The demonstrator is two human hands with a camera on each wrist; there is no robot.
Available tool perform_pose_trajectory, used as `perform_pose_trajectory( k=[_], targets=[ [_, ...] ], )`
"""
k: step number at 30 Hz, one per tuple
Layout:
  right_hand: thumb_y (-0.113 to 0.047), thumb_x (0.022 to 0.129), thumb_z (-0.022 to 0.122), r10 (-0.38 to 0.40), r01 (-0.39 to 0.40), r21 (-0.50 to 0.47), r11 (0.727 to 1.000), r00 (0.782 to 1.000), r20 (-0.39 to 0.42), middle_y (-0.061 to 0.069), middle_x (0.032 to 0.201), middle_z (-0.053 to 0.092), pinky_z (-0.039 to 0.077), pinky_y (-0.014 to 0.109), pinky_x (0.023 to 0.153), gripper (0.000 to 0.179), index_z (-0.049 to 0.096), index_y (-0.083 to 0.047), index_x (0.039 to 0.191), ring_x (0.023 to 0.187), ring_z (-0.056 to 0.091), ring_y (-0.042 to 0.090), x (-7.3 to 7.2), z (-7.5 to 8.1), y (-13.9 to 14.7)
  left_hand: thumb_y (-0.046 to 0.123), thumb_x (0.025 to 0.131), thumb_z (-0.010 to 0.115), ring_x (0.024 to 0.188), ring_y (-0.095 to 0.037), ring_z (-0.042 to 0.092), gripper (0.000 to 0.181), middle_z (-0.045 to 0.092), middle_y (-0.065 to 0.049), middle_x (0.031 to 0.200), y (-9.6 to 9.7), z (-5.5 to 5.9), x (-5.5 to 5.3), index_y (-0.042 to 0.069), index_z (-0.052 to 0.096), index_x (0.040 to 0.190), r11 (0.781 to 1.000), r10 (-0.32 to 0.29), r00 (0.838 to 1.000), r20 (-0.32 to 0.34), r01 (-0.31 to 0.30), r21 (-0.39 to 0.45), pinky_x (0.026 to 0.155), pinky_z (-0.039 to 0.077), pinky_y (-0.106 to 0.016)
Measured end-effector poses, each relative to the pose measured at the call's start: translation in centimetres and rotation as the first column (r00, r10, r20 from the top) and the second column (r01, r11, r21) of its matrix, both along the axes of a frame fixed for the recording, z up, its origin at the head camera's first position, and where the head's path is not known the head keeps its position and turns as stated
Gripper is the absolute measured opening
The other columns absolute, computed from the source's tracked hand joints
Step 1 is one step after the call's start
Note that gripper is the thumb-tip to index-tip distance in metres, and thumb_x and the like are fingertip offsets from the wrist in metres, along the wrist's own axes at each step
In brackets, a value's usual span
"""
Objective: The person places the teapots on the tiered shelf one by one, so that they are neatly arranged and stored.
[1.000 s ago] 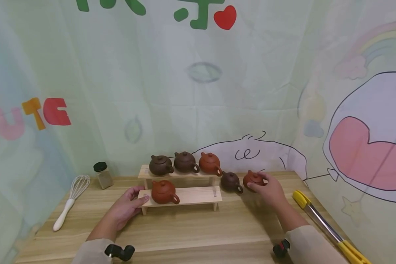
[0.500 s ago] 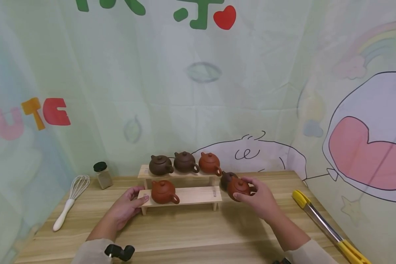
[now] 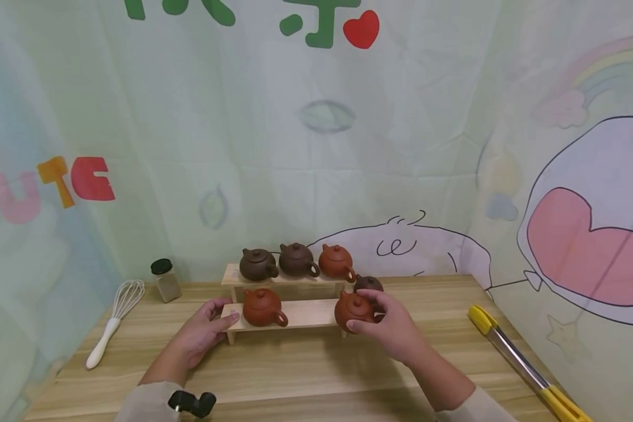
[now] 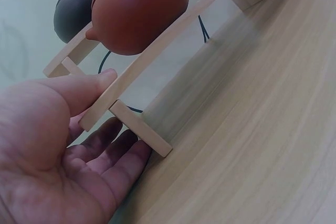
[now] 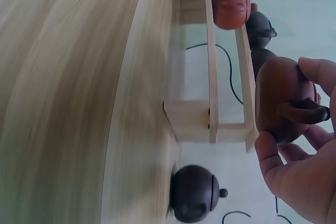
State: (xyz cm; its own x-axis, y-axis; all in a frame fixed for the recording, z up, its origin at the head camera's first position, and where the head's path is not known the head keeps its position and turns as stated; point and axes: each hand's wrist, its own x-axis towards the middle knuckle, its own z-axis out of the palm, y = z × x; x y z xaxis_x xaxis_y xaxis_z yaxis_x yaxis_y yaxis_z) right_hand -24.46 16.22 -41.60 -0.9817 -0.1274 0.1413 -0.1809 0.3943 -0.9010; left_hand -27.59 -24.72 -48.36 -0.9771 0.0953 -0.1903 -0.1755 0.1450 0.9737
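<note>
My right hand (image 3: 398, 331) holds a reddish-brown clay teapot (image 3: 350, 312) by its body, thumb in front and fingers behind. In the right wrist view, that teapot (image 5: 281, 95) hangs above the wooden stand (image 5: 212, 77), apart from it. My left hand (image 3: 204, 333) grips the left end of the stand's lower step (image 3: 310, 315), thumb on top and fingers underneath, as the left wrist view shows. Another reddish teapot (image 3: 262, 307) sits on that step's left part. On the upper step stand two dark teapots (image 3: 257, 265) and a reddish teapot (image 3: 335, 261).
A dark teapot (image 3: 368, 283), partly hidden by my right hand, stands on the wooden table (image 3: 295, 369) right of the stand. A whisk (image 3: 115, 319) and a black-lidded jar (image 3: 166, 281) lie left. Yellow-tipped tongs (image 3: 522, 357) lie right. A printed curtain (image 3: 274, 176) closes the back.
My right hand has carried the reddish teapot leftward from the table's right part, past the dark teapot, to over the lower step's right end. My left hand stays on the stand.
</note>
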Motion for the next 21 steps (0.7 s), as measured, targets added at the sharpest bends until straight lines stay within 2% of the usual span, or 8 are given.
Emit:
perform_pose_trajectory(
  k=[3,8,15,21],
  targets=[
    [-0.020,0.082,0.094,0.018,-0.018,-0.012,1.000,1.000,0.000,0.011,0.126,0.072,0.060,0.029,0.080,0.064,0.068,-0.014,0.140,0.101,0.070,0.022,0.0,0.1,-0.9,0.026,0.111,0.061,0.156,-0.046,0.038,0.068,0.013,-0.030,0.176,0.1,0.1,0.1,-0.003,0.025,0.162,1.000,0.001,1.000,0.000,-0.001,-0.001,0.127,0.035,-0.063],
    [-0.022,0.082,0.094,0.043,-0.043,0.030,0.999,0.999,0.002,0.010,0.132,0.071,0.061,0.032,0.083,0.066,0.067,-0.014,0.142,0.105,0.070,0.024,-0.5,0.1,-2.4,0.025,0.111,0.061,0.152,-0.042,0.045,0.067,0.017,-0.030,0.175,0.1,0.1,0.1,-0.003,0.026,0.161,1.000,0.005,1.000,-0.005,-0.005,-0.002,0.127,0.037,-0.062],
    [-0.026,0.085,0.092,0.103,-0.103,0.078,0.992,0.995,-0.005,0.013,0.133,0.070,0.061,0.033,0.083,0.064,0.067,-0.016,0.142,0.110,0.069,0.027,-1.8,-0.1,-4.5,0.026,0.111,0.061,0.149,-0.039,0.049,0.068,0.020,-0.029,0.175,-0.1,-0.1,0.0,-0.002,0.026,0.162,1.000,0.009,1.000,-0.004,-0.009,-0.009,0.126,0.039,-0.061],
    [-0.028,0.085,0.091,0.142,-0.139,0.107,0.985,0.990,-0.021,0.011,0.133,0.069,0.059,0.037,0.091,0.062,0.067,-0.014,0.141,0.111,0.068,0.023,-3.1,-1.0,-6.4,0.025,0.111,0.060,0.148,-0.039,0.050,0.066,0.020,-0.029,0.174,-0.1,-0.1,-0.1,-0.002,0.027,0.162,1.000,0.004,1.000,-0.008,-0.004,-0.016,0.125,0.041,-0.061]
  ],
)
